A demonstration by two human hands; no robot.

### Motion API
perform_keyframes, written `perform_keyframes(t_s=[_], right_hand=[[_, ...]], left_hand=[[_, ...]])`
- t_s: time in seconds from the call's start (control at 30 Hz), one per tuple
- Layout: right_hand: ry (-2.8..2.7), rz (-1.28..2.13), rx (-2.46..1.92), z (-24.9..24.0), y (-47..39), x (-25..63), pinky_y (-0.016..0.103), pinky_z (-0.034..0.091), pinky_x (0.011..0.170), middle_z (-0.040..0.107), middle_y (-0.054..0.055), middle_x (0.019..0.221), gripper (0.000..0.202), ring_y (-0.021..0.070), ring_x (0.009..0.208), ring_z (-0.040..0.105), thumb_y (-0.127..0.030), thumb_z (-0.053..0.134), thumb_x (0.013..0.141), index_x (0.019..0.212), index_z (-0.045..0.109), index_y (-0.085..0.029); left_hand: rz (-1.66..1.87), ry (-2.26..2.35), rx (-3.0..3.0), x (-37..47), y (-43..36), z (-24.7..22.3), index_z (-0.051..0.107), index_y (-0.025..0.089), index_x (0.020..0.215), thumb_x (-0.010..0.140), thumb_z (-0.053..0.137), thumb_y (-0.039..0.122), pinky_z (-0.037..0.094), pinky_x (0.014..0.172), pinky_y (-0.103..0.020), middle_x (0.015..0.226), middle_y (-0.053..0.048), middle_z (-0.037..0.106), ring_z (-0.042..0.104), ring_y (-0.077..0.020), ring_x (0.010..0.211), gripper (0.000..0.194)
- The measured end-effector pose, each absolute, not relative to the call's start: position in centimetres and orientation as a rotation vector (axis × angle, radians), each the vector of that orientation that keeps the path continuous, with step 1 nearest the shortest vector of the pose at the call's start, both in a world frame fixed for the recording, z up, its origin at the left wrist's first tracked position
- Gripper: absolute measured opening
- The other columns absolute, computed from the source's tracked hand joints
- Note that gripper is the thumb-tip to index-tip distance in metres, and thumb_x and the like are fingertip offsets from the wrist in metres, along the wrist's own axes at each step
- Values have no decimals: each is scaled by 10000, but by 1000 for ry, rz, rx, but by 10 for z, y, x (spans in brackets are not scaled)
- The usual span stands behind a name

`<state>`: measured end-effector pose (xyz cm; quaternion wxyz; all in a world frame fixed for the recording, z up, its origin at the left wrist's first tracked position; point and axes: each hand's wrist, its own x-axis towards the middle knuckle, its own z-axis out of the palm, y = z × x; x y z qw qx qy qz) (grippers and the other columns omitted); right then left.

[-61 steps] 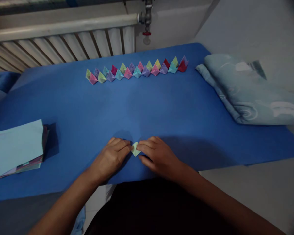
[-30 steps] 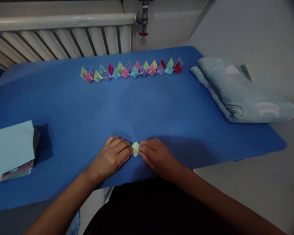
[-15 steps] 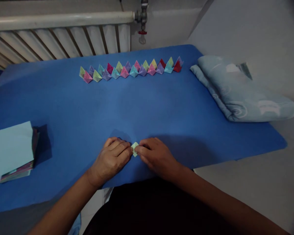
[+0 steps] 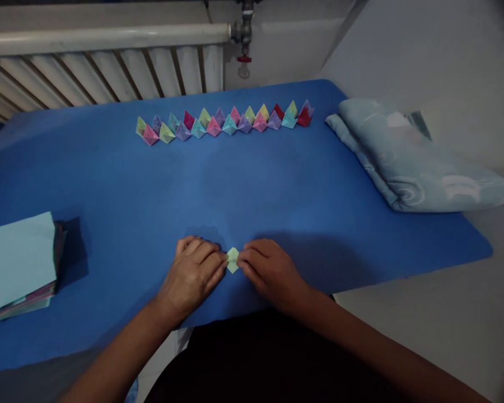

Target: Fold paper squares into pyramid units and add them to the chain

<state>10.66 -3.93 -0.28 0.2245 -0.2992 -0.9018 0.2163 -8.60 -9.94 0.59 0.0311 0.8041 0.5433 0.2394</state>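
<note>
A small piece of folded light green paper (image 4: 232, 260) lies near the front edge of the blue surface, a crease running across its middle. My left hand (image 4: 196, 267) is closed, its thumb and fingertips pinching the paper's left corner. On the opposite side my right hand (image 4: 273, 270) is closed too, fingertips on the right corner. The fingers cover both side corners, while the top and bottom points show. Two rows of small folded paper boats (image 4: 214, 127) in pink, purple, green, blue, yellow and red stand farther back.
A stack of coloured paper, pale blue sheet (image 4: 19, 263) on top, sits at the left. To the right lies a folded grey-blue blanket (image 4: 411, 157) against the wall. Behind the blue surface (image 4: 252, 184) are a white radiator (image 4: 130, 70) and a valve with a red handle (image 4: 244, 58).
My right fingers have shifted from the middle of the green paper out to its right corner, so more of the paper shows. My left hand stays at the left corner.
</note>
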Motion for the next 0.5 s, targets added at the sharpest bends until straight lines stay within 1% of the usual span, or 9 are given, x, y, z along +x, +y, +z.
perform_keyframes(t_s=[0.17,0.27,0.5], right_hand=[[-2398,627,-848,-3,-39,106,353,501,825,649,100,966,136,191,904,596,-181,503,917,836,611,-163],[-2388,614,-872,-3,-39,105,371,513,847,645,104,1016,141,199,942,601,-182,494,918,832,606,-175],[-2402,654,-917,-2,-39,103,376,510,857,642,100,1008,147,205,952,598,-154,487,904,805,594,-170]], left_hand=[[581,1771,2297,-81,-100,11,633,184,869,959,443,241,348,837,-390,818,-28,655,556,-177,808,217],[484,1831,2201,-76,-98,17,618,186,824,957,431,248,340,819,-396,798,-24,638,546,-182,792,238],[234,1920,2028,-69,-88,29,625,191,795,934,424,244,354,793,-408,807,-32,667,569,-210,788,250]])
